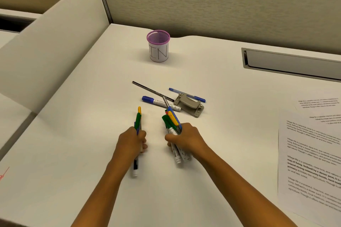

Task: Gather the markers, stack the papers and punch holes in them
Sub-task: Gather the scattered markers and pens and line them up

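Note:
My left hand (132, 140) grips a small bunch of markers (138, 120) with yellow and green caps pointing away from me. My right hand (186, 138) holds a larger bundle of markers (171, 119) with green, yellow, blue and red caps. Just beyond the hands, a blue-capped marker (160, 103), a thin dark pen (152, 91) and a blue pen (186, 94) lie loose on the white desk. The grey hole punch (189, 105) sits beside them. Printed papers (310, 162) lie spread at the right edge.
A purple mesh cup (158, 46) with a white label reading "IN" stands at the back of the desk (83, 134). A grey cable tray slot (291, 62) is set into the desk at the back right. Beige partition walls close the back and left.

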A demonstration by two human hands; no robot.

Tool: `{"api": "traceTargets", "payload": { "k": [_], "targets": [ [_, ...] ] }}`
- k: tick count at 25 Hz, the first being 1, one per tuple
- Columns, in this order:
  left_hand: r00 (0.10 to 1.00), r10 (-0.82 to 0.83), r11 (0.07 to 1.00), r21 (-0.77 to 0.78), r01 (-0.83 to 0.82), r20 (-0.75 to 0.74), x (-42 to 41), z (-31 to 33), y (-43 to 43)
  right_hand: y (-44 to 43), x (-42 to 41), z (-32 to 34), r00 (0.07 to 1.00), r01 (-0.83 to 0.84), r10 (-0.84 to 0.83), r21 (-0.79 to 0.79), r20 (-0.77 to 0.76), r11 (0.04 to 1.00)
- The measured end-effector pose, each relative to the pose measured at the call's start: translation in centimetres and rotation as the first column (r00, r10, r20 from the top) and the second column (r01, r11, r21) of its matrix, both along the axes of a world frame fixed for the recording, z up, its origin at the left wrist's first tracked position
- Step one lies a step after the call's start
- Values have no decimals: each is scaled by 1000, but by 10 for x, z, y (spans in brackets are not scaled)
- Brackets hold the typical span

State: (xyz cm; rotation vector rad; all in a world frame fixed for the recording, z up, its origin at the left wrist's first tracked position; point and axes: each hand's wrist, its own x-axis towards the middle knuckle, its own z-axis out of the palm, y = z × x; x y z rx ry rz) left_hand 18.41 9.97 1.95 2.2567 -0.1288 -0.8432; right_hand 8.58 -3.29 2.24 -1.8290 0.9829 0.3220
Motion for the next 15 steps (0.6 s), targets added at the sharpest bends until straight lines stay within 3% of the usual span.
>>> {"api": "traceTargets", "payload": {
  "k": [3,5,10,15],
  "targets": [
    [939,70,916,-350,-194,-337,-5,6,-3,2,-5,1,975,143,-171,182,146,973],
    [894,50,845,-458,-275,-445,-11,7,-7,4,-3,4,972,121,-149,156,180,980],
    [849,-26,806,-513,-294,-527,-26,10,-17,12,2,3,978,-20,27,-34,207,999],
    [811,44,729,-536,-425,-583,-37,13,-25,18,-1,-3,964,-23,31,-35,263,999]
  ]
}}
